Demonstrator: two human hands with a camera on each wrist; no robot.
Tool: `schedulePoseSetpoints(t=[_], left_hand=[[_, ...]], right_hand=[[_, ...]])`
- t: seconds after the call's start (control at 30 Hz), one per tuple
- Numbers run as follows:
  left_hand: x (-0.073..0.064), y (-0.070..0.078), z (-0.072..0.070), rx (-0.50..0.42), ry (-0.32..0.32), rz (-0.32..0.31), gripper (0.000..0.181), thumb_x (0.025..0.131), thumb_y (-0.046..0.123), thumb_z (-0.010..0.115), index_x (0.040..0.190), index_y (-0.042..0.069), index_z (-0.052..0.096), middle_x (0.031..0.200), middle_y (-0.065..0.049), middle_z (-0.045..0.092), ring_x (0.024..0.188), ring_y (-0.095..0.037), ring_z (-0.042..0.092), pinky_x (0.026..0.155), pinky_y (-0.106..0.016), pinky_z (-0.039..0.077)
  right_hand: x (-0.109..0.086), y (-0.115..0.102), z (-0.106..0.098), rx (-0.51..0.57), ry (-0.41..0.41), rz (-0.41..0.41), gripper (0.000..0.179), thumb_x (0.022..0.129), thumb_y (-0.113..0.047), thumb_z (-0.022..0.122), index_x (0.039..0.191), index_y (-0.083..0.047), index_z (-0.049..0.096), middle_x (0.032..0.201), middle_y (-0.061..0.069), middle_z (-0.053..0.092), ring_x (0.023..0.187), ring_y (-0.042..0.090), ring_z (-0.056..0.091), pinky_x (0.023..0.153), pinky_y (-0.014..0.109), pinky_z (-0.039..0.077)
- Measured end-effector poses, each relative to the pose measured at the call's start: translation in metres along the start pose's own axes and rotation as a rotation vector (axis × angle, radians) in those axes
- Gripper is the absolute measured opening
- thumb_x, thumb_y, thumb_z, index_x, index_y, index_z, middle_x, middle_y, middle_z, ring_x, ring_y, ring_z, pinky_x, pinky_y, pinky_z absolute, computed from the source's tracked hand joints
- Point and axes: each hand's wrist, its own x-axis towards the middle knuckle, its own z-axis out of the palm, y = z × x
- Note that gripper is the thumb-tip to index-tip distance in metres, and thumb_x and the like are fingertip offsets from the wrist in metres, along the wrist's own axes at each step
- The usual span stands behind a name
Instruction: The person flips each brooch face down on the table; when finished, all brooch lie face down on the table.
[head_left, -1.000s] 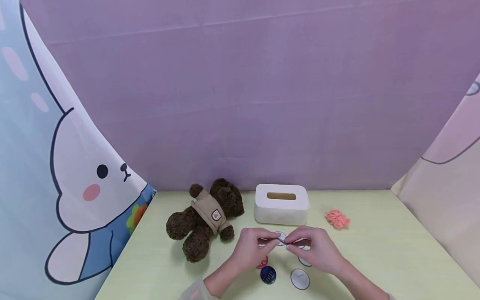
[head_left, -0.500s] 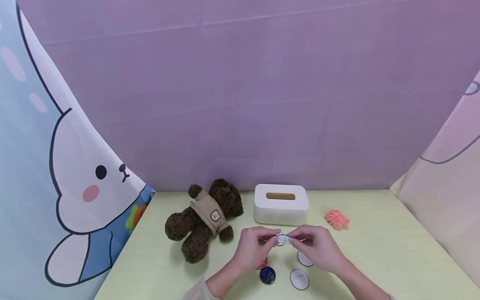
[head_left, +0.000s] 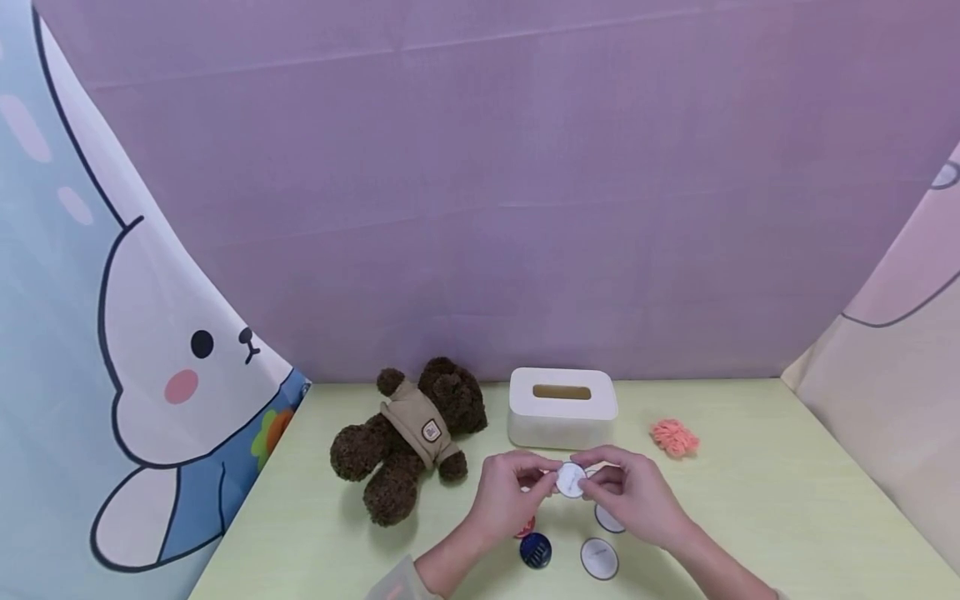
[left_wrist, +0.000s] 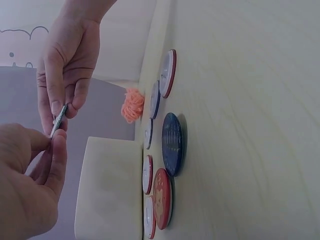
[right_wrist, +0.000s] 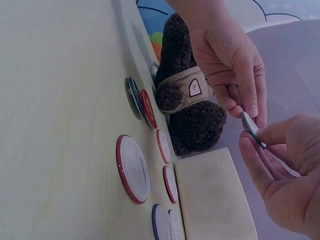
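Note:
Both hands hold one small round pin-back badge (head_left: 571, 480) up above the table, in front of the tissue box. Its white back faces the head camera, with a thin pin line across it. My left hand (head_left: 506, 500) pinches the left edge between thumb and fingers, and my right hand (head_left: 633, 500) pinches the right edge. Seen nearly edge-on in the left wrist view, the badge (left_wrist: 59, 121) has a greenish rim. Below lie a dark blue badge (head_left: 536, 551), a partly covered red badge (left_wrist: 162, 199) and several badges with white backs up, one being a red-rimmed badge (right_wrist: 132, 169).
A white tissue box (head_left: 562, 425) stands behind the hands. To its left a brown teddy bear (head_left: 412, 421) in a beige shirt lies on the pale green table (head_left: 765, 500). A coral yarn bundle (head_left: 675, 437) lies to the right. A purple cloth (head_left: 480, 208) hangs behind.
The held badge has turned from edge-on to showing its white back to the head camera. Both hands stay in nearly the same place, fingers shifting slightly around its rim.

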Motion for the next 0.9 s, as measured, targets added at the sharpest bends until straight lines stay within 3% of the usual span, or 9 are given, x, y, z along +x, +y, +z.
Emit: schedulePoseSetpoints(t=[0.27, 0.47, 0.6, 0.8, 0.9], left_hand=[[-0.003, -0.003, -0.002, -0.003, -0.089, -0.024, 0.029, 0.082, -0.006, 0.085, 0.11, -0.001, 0.081, 0.104, -0.014, 0.076, 0.08, 0.0, 0.072, 0.076, -0.018, 0.064], [-0.003, -0.008, -0.001, 0.042, -0.126, -0.028, 0.03, 0.081, -0.006, 0.086, 0.11, -0.002, 0.081, 0.101, -0.015, 0.077, 0.079, -0.002, 0.073, 0.077, -0.016, 0.063], [-0.002, -0.011, 0.0, 0.112, -0.163, -0.015, 0.027, 0.084, -0.005, 0.085, 0.11, -0.001, 0.081, 0.099, -0.014, 0.077, 0.079, 0.001, 0.07, 0.077, -0.013, 0.061], [-0.004, -0.012, 0.003, 0.24, -0.223, -0.032, 0.025, 0.085, -0.004, 0.084, 0.109, 0.002, 0.082, 0.098, -0.007, 0.076, 0.079, 0.005, 0.066, 0.076, -0.01, 0.058], [-0.005, -0.012, 0.005, 0.302, -0.25, -0.024, 0.024, 0.085, -0.003, 0.084, 0.108, 0.004, 0.083, 0.098, -0.005, 0.076, 0.079, 0.005, 0.066, 0.075, -0.009, 0.058]], right_hand=[[-0.002, 0.005, 0.004, -0.026, -0.015, 0.014, 0.027, 0.093, 0.002, 0.077, 0.119, 0.002, 0.074, 0.111, 0.023, 0.074, 0.084, 0.011, 0.078, 0.072, 0.028, 0.067], [-0.004, 0.009, 0.005, -0.065, -0.061, -0.02, 0.037, 0.085, 0.005, 0.083, 0.121, 0.004, 0.073, 0.112, 0.02, 0.071, 0.088, 0.013, 0.077, 0.077, 0.027, 0.067], [-0.004, 0.011, 0.006, -0.139, -0.072, -0.037, 0.035, 0.084, 0.002, 0.086, 0.117, 0.0, 0.075, 0.108, 0.014, 0.073, 0.087, 0.018, 0.078, 0.076, 0.027, 0.067], [-0.005, 0.017, 0.008, -0.325, -0.055, -0.11, 0.031, 0.08, -0.004, 0.09, 0.109, -0.01, 0.08, 0.098, -0.001, 0.077, 0.083, 0.011, 0.072, 0.072, 0.03, 0.066], [-0.005, 0.022, 0.009, -0.362, -0.064, -0.109, 0.031, 0.078, -0.003, 0.09, 0.107, -0.01, 0.081, 0.095, -0.004, 0.076, 0.081, 0.01, 0.07, 0.071, 0.029, 0.066]])
